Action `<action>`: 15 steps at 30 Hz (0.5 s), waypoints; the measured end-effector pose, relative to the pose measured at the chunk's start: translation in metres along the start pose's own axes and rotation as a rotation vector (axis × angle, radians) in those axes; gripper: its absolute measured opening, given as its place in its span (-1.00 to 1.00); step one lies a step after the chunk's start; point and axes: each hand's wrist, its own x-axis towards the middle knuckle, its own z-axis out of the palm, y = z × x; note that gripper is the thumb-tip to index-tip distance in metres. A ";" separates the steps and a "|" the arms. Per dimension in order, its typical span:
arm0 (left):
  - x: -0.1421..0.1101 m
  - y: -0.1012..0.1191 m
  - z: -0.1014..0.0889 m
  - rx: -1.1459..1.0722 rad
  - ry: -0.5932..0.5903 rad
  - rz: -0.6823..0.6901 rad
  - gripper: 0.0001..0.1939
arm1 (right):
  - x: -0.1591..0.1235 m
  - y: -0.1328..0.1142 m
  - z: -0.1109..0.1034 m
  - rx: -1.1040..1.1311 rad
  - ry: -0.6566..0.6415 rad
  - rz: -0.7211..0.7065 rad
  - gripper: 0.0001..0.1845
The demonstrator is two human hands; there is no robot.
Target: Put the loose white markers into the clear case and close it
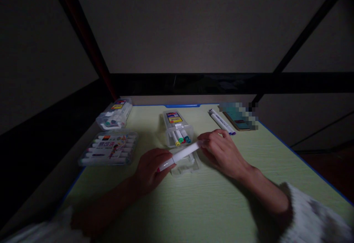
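Note:
I hold a white marker pen (pixel 183 153) level between both hands over a pale green table (pixel 210 206). My left hand (pixel 151 169) is closed round its near end, which shows a grey cap. My right hand (pixel 222 151) pinches the far end with its fingertips. Just under the marker lies a clear plastic lid (pixel 186 165). Behind it stands an open clear marker box (pixel 177 127) with several markers whose yellow, green, red and teal caps face me.
A flat clear case of markers (pixel 109 148) lies at the left, with another marker box (pixel 114 114) behind it. Two loose white markers (pixel 221 122) and a blurred-out flat object (pixel 240 117) lie at the back right. A dark rail runs behind the table.

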 end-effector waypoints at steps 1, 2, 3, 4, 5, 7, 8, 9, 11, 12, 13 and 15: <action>0.000 0.000 0.000 0.009 0.005 -0.015 -0.86 | -0.001 0.001 -0.001 0.005 0.000 0.002 -0.88; 0.001 0.001 0.000 0.021 0.008 -0.029 -0.86 | -0.001 0.002 -0.001 0.012 0.006 0.003 -0.88; 0.001 0.001 0.000 0.040 0.012 -0.049 -0.85 | -0.002 0.004 -0.002 0.021 0.013 0.001 -0.88; 0.001 0.002 0.000 0.062 0.014 -0.070 -0.84 | -0.003 0.005 -0.002 0.032 0.020 0.002 -0.88; 0.001 0.003 0.000 0.081 0.014 -0.091 -0.83 | -0.004 0.006 -0.003 0.046 0.027 0.006 -0.89; 0.001 0.003 0.001 0.101 0.016 -0.126 -0.80 | -0.005 0.008 -0.004 0.105 0.041 0.039 -0.90; 0.000 0.003 0.001 0.102 0.016 -0.141 -0.79 | -0.005 0.009 -0.004 0.155 0.056 0.075 -0.89; 0.000 0.003 0.001 0.097 0.017 -0.151 -0.78 | -0.005 0.010 -0.004 0.219 0.075 0.125 -0.88; -0.002 0.003 0.001 0.085 0.015 -0.166 -0.77 | -0.004 0.010 -0.004 0.397 0.116 0.255 -0.86; -0.002 0.003 0.002 0.084 0.015 -0.175 -0.77 | -0.004 0.010 -0.003 0.503 0.140 0.325 -0.86; -0.003 0.002 0.002 0.082 0.014 -0.185 -0.77 | -0.003 0.010 -0.002 0.610 0.164 0.391 -0.85; -0.004 0.002 0.002 0.072 0.006 -0.200 -0.78 | -0.001 0.010 0.001 0.800 0.206 0.496 -0.84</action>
